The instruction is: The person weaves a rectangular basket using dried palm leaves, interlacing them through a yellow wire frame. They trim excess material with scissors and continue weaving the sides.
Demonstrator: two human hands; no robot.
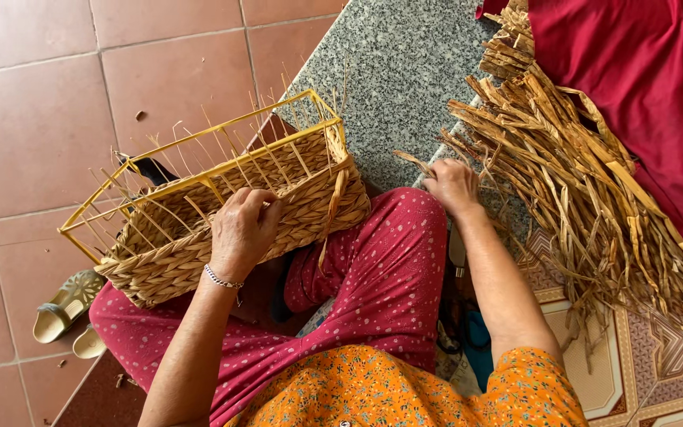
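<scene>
A half-woven straw basket (199,229) on a yellow wire frame (223,134) rests on my lap, tilted toward the left. My left hand (243,229) grips its near woven wall at the rim, fingers curled over the edge. My right hand (452,186) reaches out to the right and closes on dried straw strands at the edge of a big pile of straw (579,182). A loose strand hangs from the basket's right corner (333,205).
A red cloth (642,95) lies past the straw pile at the top right. A grey speckled stone ledge (397,71) runs behind the basket. Pale sandals (65,304) sit on the reddish tiled floor at the left. Patterned tiles (673,348) lie at the right.
</scene>
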